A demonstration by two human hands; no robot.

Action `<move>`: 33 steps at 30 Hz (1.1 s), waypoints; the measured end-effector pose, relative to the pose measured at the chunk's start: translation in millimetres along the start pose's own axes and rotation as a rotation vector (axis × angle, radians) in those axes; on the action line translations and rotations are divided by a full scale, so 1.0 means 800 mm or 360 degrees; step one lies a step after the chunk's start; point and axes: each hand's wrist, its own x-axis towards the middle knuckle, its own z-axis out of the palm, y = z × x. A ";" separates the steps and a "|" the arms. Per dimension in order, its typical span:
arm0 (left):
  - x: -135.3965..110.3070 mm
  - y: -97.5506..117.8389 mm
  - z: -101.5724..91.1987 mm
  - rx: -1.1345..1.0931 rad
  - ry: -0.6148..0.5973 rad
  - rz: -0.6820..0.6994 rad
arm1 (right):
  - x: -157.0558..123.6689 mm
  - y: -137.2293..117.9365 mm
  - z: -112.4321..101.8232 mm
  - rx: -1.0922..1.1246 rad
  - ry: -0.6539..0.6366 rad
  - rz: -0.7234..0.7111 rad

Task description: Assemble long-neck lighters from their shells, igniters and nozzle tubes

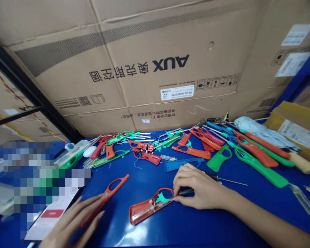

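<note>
Lighter shell [142, 212], light stiff plastic, best held by the rim. My right hand [200, 186] clenches a screwdriver [186, 192] beside it; my left hand [72, 222] grasps an orange handle [111, 193].
</note>
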 end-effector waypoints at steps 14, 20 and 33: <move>0.038 0.137 0.075 0.0500 0.0030 0.0871 | 0.001 0.006 0.008 0.0068 0.0023 0.0038; 0.033 0.136 0.074 0.0516 0.0015 0.0907 | 0.002 0.006 0.011 0.0078 0.0038 0.0059; 0.033 0.133 0.069 0.0473 -0.0006 0.0929 | 0.004 0.004 0.015 0.0101 0.0072 0.0116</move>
